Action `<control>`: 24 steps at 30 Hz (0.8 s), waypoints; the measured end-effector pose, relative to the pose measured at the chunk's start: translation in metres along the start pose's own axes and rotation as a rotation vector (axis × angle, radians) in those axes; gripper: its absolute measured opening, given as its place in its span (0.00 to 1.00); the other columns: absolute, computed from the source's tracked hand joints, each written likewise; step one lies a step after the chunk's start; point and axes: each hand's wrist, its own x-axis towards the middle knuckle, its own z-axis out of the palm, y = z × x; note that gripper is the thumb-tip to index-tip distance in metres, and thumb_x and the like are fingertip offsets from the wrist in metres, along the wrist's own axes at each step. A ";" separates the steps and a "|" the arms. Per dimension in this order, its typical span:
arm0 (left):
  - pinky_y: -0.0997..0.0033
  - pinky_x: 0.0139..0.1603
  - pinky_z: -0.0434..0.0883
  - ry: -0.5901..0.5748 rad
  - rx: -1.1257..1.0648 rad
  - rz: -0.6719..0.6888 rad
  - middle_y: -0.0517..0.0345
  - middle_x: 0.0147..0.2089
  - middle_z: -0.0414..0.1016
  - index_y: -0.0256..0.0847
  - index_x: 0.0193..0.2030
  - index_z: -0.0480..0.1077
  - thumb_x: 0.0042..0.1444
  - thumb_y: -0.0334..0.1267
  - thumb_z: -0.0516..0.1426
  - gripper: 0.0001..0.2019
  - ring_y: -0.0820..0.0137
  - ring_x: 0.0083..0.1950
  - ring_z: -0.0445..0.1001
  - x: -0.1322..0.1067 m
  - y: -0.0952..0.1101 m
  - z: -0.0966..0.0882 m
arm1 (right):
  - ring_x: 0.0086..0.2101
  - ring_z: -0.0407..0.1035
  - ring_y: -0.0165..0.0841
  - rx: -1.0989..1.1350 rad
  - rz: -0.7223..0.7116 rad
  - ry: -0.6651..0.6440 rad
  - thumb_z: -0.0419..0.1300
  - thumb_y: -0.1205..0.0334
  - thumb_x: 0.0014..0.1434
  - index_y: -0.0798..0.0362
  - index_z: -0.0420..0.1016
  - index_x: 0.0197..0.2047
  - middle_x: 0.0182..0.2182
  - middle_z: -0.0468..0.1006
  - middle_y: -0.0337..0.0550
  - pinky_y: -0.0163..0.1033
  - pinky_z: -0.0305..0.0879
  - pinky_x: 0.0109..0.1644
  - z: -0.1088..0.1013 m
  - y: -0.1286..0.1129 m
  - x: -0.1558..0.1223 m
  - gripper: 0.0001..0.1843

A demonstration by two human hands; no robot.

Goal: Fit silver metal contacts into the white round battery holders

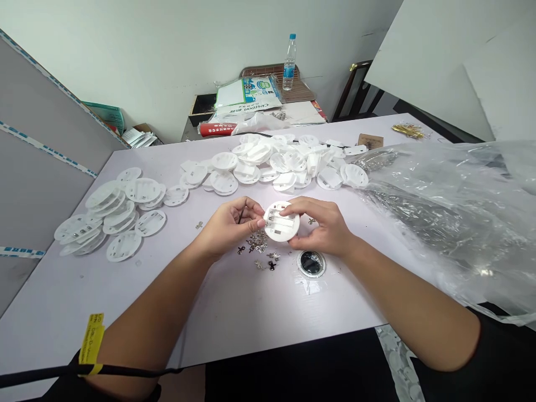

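1. The clear plastic bag (452, 206) sprawls along the right edge of the desk (251, 312). Something glints through its folds towards the far end, but I cannot tell what it is.
2. A small round cap (311, 263) lies open side up just nearer the near edge than my right hand. Its inside looks dark, and I cannot make out anything in it.
3. The white round disc (281, 222) sits between my two hands over the middle of the desk. Its open compartment faces up at me, with metal strips showing inside.
4. My right hand (322, 226) grips the disc by its right side. The forefinger is laid across the top rim and the other fingers are curled beneath.
5. My left hand (228, 226) is closed around a thin dark tool (242, 213). Its fingertips touch the disc's left rim.
6. Both forearms come in from the near edge and converge, with wrists low over the desk and palms turned towards each other.
7. A scatter of small metal contacts (257, 243) lies on the desk just below the disc, between my wrists.
8. A left heap of discs (113, 215) is stacked towards the left edge. A far heap of discs (276, 162) spreads along the far edge.
9. A water bottle (288, 61) stands upright beyond the far edge.
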 end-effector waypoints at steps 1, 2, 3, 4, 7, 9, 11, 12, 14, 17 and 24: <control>0.79 0.27 0.63 -0.024 -0.042 -0.022 0.59 0.34 0.73 0.38 0.42 0.70 0.52 0.43 0.68 0.17 0.78 0.29 0.67 0.000 0.000 -0.001 | 0.38 0.75 0.34 0.021 -0.001 -0.003 0.67 0.68 0.48 0.49 0.75 0.47 0.39 0.81 0.42 0.40 0.73 0.38 0.000 0.000 0.000 0.21; 0.79 0.27 0.63 -0.044 -0.073 -0.038 0.60 0.33 0.73 0.38 0.41 0.69 0.52 0.42 0.69 0.17 0.79 0.28 0.67 0.000 0.000 -0.002 | 0.38 0.75 0.34 0.043 0.001 -0.003 0.68 0.68 0.48 0.49 0.75 0.47 0.39 0.81 0.43 0.39 0.73 0.38 -0.001 -0.001 0.000 0.22; 0.80 0.27 0.63 -0.058 -0.094 -0.048 0.60 0.33 0.73 0.38 0.41 0.69 0.51 0.41 0.69 0.16 0.80 0.28 0.67 0.001 0.000 -0.003 | 0.38 0.75 0.34 0.065 0.002 0.000 0.68 0.69 0.47 0.50 0.75 0.47 0.39 0.81 0.43 0.38 0.73 0.37 -0.001 -0.001 0.000 0.22; 0.80 0.27 0.63 -0.066 -0.107 -0.054 0.60 0.33 0.73 0.38 0.41 0.69 0.51 0.40 0.69 0.16 0.80 0.29 0.68 0.001 0.000 -0.003 | 0.38 0.75 0.34 0.083 0.002 0.004 0.68 0.70 0.46 0.50 0.75 0.47 0.39 0.81 0.43 0.38 0.73 0.37 0.000 -0.001 0.000 0.23; 0.81 0.26 0.63 -0.082 -0.126 -0.059 0.61 0.32 0.73 0.37 0.41 0.70 0.51 0.39 0.70 0.16 0.80 0.28 0.68 0.000 0.002 -0.003 | 0.37 0.74 0.33 0.120 0.008 0.019 0.69 0.71 0.44 0.51 0.75 0.47 0.39 0.80 0.43 0.37 0.72 0.36 0.000 -0.001 0.000 0.24; 0.81 0.25 0.61 -0.117 -0.136 -0.071 0.62 0.30 0.73 0.37 0.43 0.70 0.52 0.40 0.69 0.16 0.81 0.26 0.65 0.000 0.002 -0.003 | 0.36 0.74 0.33 0.137 0.020 0.023 0.69 0.70 0.45 0.50 0.75 0.46 0.38 0.80 0.43 0.38 0.72 0.36 0.000 -0.002 0.000 0.23; 0.81 0.23 0.58 -0.148 -0.155 -0.080 0.63 0.28 0.71 0.37 0.42 0.71 0.52 0.40 0.69 0.16 0.82 0.24 0.62 -0.001 0.001 -0.002 | 0.35 0.74 0.34 0.158 0.045 0.030 0.69 0.68 0.45 0.50 0.75 0.46 0.38 0.80 0.43 0.39 0.72 0.36 0.000 -0.002 -0.001 0.22; 0.81 0.22 0.57 -0.154 -0.167 -0.082 0.63 0.27 0.70 0.37 0.41 0.71 0.52 0.41 0.69 0.16 0.83 0.23 0.60 -0.002 0.000 -0.002 | 0.36 0.74 0.34 0.172 0.056 0.031 0.69 0.67 0.45 0.50 0.75 0.45 0.38 0.79 0.43 0.39 0.73 0.36 0.001 -0.003 -0.001 0.22; 0.80 0.20 0.55 -0.158 -0.197 -0.081 0.65 0.24 0.67 0.37 0.38 0.70 0.50 0.42 0.70 0.16 0.83 0.21 0.58 -0.002 -0.003 0.000 | 0.37 0.74 0.35 0.214 0.064 0.033 0.70 0.67 0.45 0.50 0.75 0.45 0.38 0.79 0.44 0.40 0.73 0.38 0.002 -0.004 -0.002 0.22; 0.79 0.19 0.53 -0.177 -0.239 -0.095 0.67 0.20 0.63 0.37 0.33 0.68 0.47 0.43 0.70 0.17 0.82 0.19 0.55 -0.003 -0.005 0.004 | 0.37 0.74 0.36 0.260 0.053 0.035 0.74 0.66 0.43 0.49 0.75 0.46 0.39 0.79 0.44 0.41 0.73 0.40 0.004 -0.004 -0.004 0.26; 0.79 0.19 0.53 -0.116 -0.250 -0.049 0.67 0.20 0.64 0.38 0.32 0.65 0.44 0.43 0.71 0.20 0.83 0.19 0.55 -0.004 -0.004 0.016 | 0.37 0.74 0.36 0.230 0.066 0.056 0.74 0.63 0.44 0.48 0.73 0.46 0.39 0.79 0.44 0.41 0.73 0.40 0.008 -0.005 -0.007 0.25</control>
